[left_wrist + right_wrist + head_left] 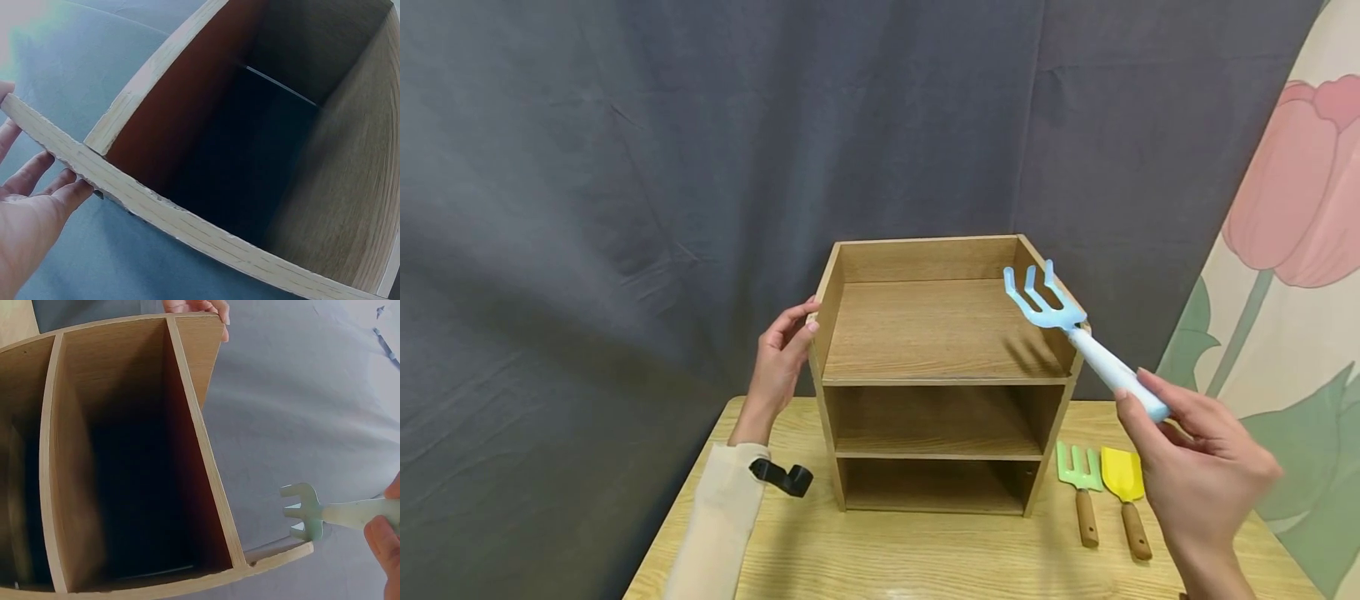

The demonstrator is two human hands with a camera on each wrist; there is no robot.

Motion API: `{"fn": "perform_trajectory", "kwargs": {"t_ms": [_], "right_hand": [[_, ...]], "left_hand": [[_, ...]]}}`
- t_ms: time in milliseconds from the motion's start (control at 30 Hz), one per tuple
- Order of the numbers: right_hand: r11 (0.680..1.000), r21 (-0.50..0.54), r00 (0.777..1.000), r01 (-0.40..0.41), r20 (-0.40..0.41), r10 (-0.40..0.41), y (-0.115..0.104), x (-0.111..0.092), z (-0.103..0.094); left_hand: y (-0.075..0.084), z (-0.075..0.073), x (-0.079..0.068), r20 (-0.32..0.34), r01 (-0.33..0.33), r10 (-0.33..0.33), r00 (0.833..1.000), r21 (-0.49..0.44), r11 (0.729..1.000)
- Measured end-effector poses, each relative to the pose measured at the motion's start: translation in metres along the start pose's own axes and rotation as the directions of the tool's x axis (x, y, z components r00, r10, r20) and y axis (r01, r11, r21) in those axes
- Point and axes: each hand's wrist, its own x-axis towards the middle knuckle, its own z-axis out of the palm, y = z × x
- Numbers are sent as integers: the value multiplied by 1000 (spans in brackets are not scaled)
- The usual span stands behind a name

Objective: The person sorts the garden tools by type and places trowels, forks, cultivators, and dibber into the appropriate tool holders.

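A small wooden shelf unit (943, 382) with an open top tray and two compartments below stands on the table. My left hand (778, 360) holds the upper edge of its left side panel. In the left wrist view, the fingers (34, 175) lie against the panel's outer face. My right hand (1210, 467) pinches the end of the handle of a light blue three-pronged hand rake (1108, 360). The rake's prongs point up and left, over the right side of the top tray; the right wrist view shows the rake head (306, 512) near the side panel's end.
On the table (880, 558), right of the shelf unit, lie a green garden fork (1086, 508) and a yellow shovel (1127, 500), both wooden-handled. A dark grey curtain (700, 167) hangs behind. At the right is a tulip-patterned panel (1292, 192).
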Motion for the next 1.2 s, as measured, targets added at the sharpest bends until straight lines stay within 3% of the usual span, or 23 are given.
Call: {"fn": "perform_trajectory", "kwargs": {"t_ms": [433, 733, 1200], "right_hand": [[996, -81, 999, 26, 39, -23, 5, -6, 14], [993, -113, 999, -28, 28, 31, -2, -11, 27], [983, -181, 1000, -14, -4, 13, 22, -16, 29]], "left_hand": [[-3, -1, 2, -11, 12, -12, 1000, 6, 1000], [-1, -2, 2, -6, 14, -14, 1000, 20, 1000], [-2, 2, 2, 0, 3, -3, 1000, -6, 1000]]}}
